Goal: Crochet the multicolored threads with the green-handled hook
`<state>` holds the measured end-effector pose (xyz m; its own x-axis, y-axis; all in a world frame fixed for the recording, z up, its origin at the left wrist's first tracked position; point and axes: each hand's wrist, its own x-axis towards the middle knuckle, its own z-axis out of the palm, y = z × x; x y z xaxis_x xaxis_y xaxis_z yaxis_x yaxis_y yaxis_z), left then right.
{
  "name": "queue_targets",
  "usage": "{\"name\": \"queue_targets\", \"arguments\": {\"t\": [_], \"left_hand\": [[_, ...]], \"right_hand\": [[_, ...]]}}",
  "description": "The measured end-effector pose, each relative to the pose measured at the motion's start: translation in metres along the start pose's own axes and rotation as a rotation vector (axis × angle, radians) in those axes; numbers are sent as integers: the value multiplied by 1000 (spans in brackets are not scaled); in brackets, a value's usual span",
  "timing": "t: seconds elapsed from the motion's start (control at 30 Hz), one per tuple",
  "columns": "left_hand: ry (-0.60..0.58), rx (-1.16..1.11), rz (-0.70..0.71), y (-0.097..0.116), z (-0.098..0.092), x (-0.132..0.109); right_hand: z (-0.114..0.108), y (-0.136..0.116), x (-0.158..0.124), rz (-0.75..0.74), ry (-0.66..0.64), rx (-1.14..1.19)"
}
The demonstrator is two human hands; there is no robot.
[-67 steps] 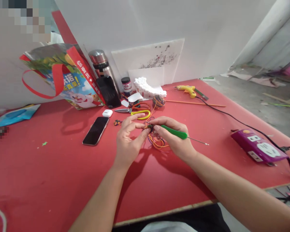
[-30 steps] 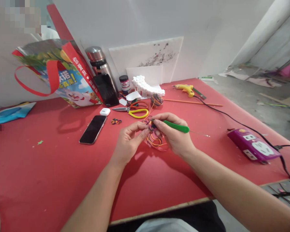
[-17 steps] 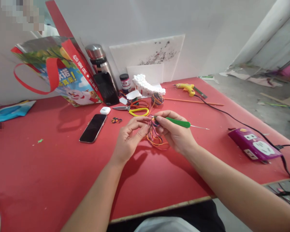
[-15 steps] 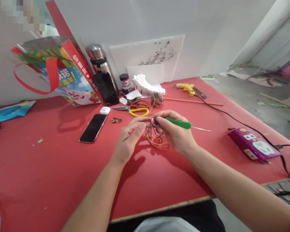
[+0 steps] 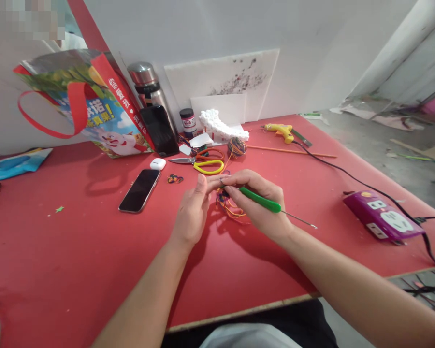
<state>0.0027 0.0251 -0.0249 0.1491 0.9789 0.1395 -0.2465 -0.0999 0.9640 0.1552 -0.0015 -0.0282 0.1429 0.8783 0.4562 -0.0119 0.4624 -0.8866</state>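
Thread (image 5: 232,209), a tangle of orange, blue and purple strands, lies on the red desk (image 5: 76,251) just in front of the yellow-handled scissors (image 5: 203,166), and I have its near end pinched between my two hands. Going by size from those scissors: the printed shopping bag (image 5: 94,111) stands well behind and to their left, the purple power strip (image 5: 382,217) sits far to their right, and the black phone (image 5: 139,190) lies flat to their left, nearer me. My left hand (image 5: 192,212) is closed narrow, fingertips pressing the thread bundle. My right hand (image 5: 261,203) grips a green-handled needle tool (image 5: 263,202), its metal shaft pointing away to the right. A small thread ball (image 5: 237,146) rests just behind the scissors.
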Motion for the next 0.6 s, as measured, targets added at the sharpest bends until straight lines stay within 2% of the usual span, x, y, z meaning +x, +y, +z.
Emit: {"name": "queue_targets", "arguments": {"t": [0.1,0.3,0.6], "left_hand": [[-93,-94,-110,0,4,-1],[-107,-133,-166,1,8,-3],[66,-380,-195,2,26,-11]], "right_hand": [[1,2,-1,-54,-37,-12],[1,5,-4,-112,-104,-42],[4,10,-3,-49,115,-80]]}}
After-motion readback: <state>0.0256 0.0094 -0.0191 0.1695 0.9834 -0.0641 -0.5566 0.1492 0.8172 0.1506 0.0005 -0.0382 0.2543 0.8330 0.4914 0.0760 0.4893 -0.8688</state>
